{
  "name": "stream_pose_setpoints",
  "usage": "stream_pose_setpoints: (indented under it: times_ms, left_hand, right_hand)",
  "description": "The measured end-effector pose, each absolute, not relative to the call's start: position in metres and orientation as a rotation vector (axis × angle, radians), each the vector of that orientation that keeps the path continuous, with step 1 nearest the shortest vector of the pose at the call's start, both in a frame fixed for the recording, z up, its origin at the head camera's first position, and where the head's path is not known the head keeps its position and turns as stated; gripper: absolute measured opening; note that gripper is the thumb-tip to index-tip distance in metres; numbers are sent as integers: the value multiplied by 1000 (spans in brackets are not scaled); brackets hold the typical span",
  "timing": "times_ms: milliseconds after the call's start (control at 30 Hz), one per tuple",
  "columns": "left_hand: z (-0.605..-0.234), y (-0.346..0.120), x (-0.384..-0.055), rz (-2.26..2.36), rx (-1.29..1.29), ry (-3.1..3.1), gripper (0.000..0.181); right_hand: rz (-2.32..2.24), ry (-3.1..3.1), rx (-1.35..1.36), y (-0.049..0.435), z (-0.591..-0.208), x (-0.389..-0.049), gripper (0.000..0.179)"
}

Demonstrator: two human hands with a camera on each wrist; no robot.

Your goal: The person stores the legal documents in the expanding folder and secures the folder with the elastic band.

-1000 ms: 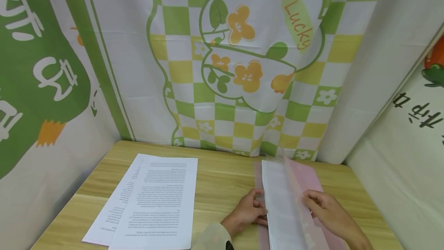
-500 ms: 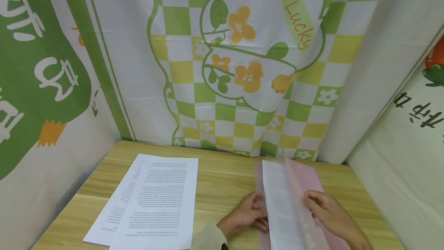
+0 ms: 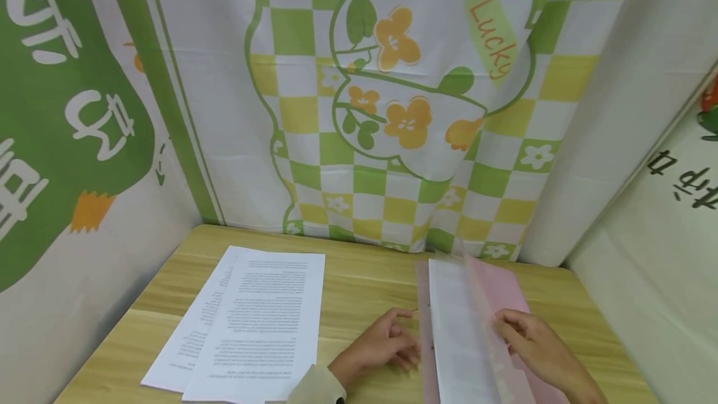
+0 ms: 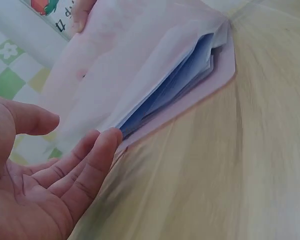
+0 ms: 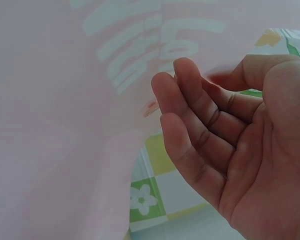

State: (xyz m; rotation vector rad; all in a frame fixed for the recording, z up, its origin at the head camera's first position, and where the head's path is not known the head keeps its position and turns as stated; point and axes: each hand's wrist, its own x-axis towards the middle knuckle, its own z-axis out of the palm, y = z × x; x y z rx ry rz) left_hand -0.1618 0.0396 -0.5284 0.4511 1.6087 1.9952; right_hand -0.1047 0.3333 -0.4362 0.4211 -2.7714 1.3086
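Observation:
A pink display book (image 3: 507,288) lies open at the right of the table, its cover and a clear sleeve raised. My right hand (image 3: 533,345) pinches the edge of the raised pages between thumb and fingers. White sheets (image 3: 457,329) show inside the book. My left hand (image 3: 381,345) is beside the book's left edge, with loose fingers and nothing in them. In the left wrist view its fingertips (image 4: 110,137) are right at the edge of the sleeves, where several layers gape. Pale lettering shows on the cover (image 5: 55,100) in the right wrist view.
Two overlapping stacks of printed paper (image 3: 269,329) lie on the left of the wooden table (image 3: 359,279). A checked curtain (image 3: 370,179) hangs right behind the table's far edge. Printed cloth walls (image 3: 645,254) stand at both sides.
My left hand has drawn back to the left from the book's edge, its fingers loosening. My right hand keeps the pages raised. The head view has shifted slightly.

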Motion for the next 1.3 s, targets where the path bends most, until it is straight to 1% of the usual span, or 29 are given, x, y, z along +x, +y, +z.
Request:
stream_pose_setpoints:
  times_ms: [200,333,533,733,867,1100,1200,1300]
  left_hand:
    - [-518,1,-166,1776,628,1951,38]
    - [-506,-30,-170,1633,758,2155,36]
    - [-497,-76,-176,1524,783,2416,35]
    - [-501,-113,-176,1446,667,2646,28]
    - [-500,-133,-170,1379,540,2756,31]
    - [-491,-168,-158,1186,330,2916,41]
    - [-491,-179,-152,1034,261,2981,50]
    - [-492,-188,-148,895,177,3030,62]
  right_hand:
    - [1314,-2797,406,333,-436,-106,27]
    - [1313,-2789,426,333,-437,-106,27]
    - [1331,-2772,464,333,-438,-108,28]
    - [1323,-2770,462,334,-440,-109,28]
    - [1314,-2768,460,334,-441,-109,26]
    - [1313,-2790,439,333,-441,-108,25]
    - [1312,-2796,456,333,-442,-108,24]
    - [1310,-2788,489,333,-444,-109,24]
